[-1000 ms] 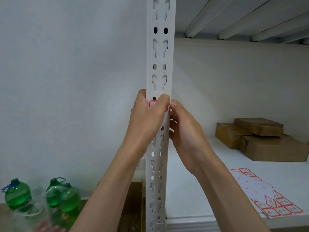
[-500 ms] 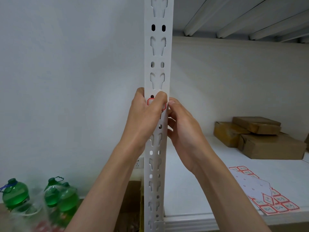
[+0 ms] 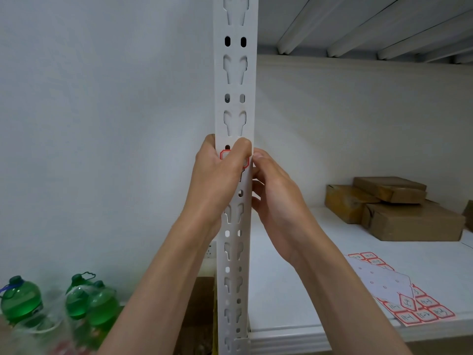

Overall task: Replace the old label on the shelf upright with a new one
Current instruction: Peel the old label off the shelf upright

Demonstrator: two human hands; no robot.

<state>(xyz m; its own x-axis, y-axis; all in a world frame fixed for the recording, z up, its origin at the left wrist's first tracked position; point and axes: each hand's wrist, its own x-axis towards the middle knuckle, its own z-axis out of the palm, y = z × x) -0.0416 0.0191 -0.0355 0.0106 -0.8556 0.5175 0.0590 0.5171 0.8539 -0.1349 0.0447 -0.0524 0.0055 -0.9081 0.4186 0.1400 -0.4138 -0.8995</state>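
In front of a pale wall, a tall white perforated metal shelf upright (image 3: 235, 80) ran from top to bottom of the view. To its right, a white shelf board (image 3: 302, 283) carried three brown cardboard boxes (image 3: 399, 208) at the back and, near the front edge, a sheet of red-bordered white labels (image 3: 407, 295) lying flat. At lower left stood a cluster of green plastic bottles (image 3: 82, 301), partly blurred. The left hand (image 3: 217, 180) wrapped around the upright from the left, its thumb pressing a small red-bordered white label (image 3: 226, 156) flat on the upright's front face. The right hand (image 3: 276, 198) met the upright's right edge, fingers curled beside the label; whether it pinched anything could not be told.
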